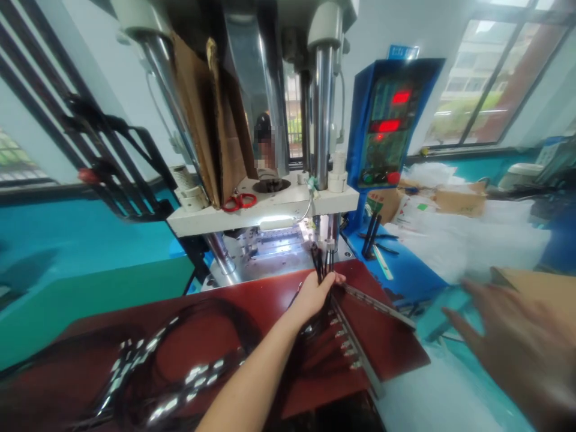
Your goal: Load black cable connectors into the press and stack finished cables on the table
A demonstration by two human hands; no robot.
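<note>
Black cables [319,264], a thin bunch, upright in front of the press [261,211], above the red bench [400,354]. Left hand [315,295] has them: fingers closed round the bunch, thumb uppermost, beside the near ends of two metal bars. Right hand [513,336] off to the right, badly blurred; fingers look spread, nothing seen in their grasp. Whether it touches the teal object [443,312] behind, cannot tell.

Progress, as far as it shows: one bar [363,357] carries a row of small metal ends [346,345] along its side, so that part looks done. Second bar [378,306] lies angled away from it; no such row made out there. Bunch in hand not laid down; my reading, partway through handling. Coiled cables [204,375] lie on the bench at left; finished or waiting, cannot tell. Lit space under the press plate: contents too glaring to judge.
</note>
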